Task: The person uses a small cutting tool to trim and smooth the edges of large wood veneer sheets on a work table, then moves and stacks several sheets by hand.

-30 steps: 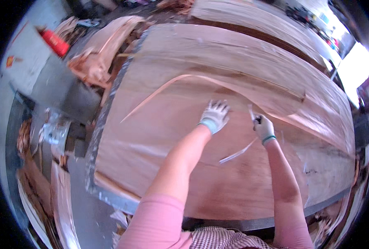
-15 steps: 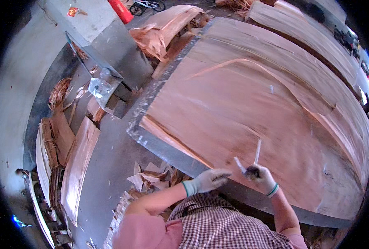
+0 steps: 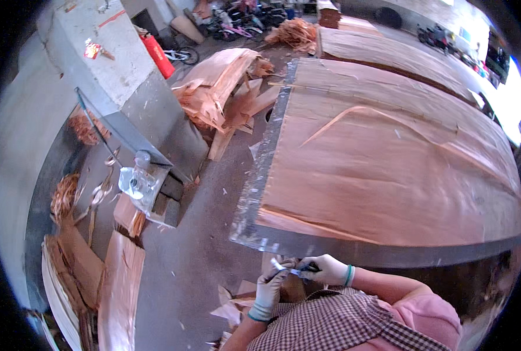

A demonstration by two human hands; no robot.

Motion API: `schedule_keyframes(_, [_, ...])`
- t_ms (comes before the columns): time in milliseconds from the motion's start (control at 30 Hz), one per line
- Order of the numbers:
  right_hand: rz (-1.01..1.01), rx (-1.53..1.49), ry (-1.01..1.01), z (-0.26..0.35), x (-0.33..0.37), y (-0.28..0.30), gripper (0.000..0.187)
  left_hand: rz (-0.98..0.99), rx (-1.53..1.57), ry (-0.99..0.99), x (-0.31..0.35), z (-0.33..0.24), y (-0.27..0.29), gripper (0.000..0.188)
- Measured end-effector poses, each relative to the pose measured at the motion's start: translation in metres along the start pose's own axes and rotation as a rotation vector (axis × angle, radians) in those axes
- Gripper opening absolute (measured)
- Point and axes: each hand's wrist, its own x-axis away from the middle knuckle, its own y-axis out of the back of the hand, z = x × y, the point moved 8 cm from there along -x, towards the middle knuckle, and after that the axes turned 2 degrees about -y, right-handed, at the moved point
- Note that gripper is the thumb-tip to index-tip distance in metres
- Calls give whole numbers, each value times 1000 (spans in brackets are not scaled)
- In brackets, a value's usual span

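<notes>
My left hand (image 3: 267, 288), in a white glove with a green cuff, is closed on a short white strip (image 3: 277, 264), perhaps tape. Close beside it my gloved right hand (image 3: 331, 271) grips a small dark tool (image 3: 311, 267); its exact kind is hidden by the fingers. A pale bluish end shows between the two hands. Both hands are together in front of my checked apron (image 3: 325, 319), just off the near edge of the worktable. On that table lie wide reddish-brown wood veneer sheets (image 3: 354, 175), with a long curled, torn edge across them.
The table's dark rim (image 3: 389, 253) runs along its near side. Veneer scraps (image 3: 231, 307) lie on the floor by my left arm. At left stand a pillar (image 3: 105, 64), a metal stand with a plastic-covered top (image 3: 140, 187) and stacked boards (image 3: 120, 286). Another veneer stack (image 3: 389, 55) is beyond.
My hands have come together off the table's near edge, farther left along it. The white strip is now in my left hand. The view has turned, showing more of the room beyond.
</notes>
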Motion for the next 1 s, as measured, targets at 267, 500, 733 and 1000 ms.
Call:
schedule_keyframes(267, [132,5,-169,75,-134,-107,31,-127,177,46,-11,-92,165,16])
schedule_keyframes(500, [-59,-117,-127,63,-243,-122,28,-112,-66,-190,-105,-176,226,16])
schedule_keyframes(733, [-26,-418,-160,88,-403,-115,24,-148,-253,-251,-218,-284,294,14])
schedule_keyframes(1000, [-206,-472,-277,96,-470,-41,24,-13,-277,-81,-365,-312,307,14])
